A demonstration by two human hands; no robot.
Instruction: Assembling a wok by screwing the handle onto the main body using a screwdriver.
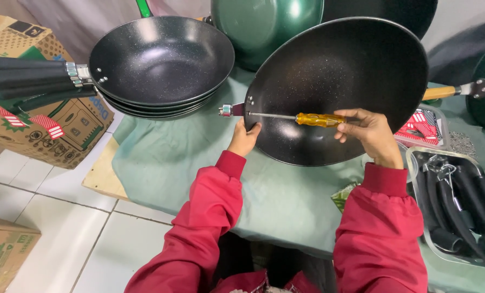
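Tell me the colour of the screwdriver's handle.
Translucent amber-yellow; the screwdriver handle shows in the head view, in the right hand.

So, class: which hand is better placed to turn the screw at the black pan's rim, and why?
Right hand: it grips the amber-handled screwdriver, tip at the rim bracket. Left hand steadies the black non-stick pan.

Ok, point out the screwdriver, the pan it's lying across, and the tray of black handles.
screwdriver (pixel 319 119), head view, yellow handle.
pan (pixel 356 65), head view, bare black inside.
tray of black handles (pixel 416 182), head view, left rim.
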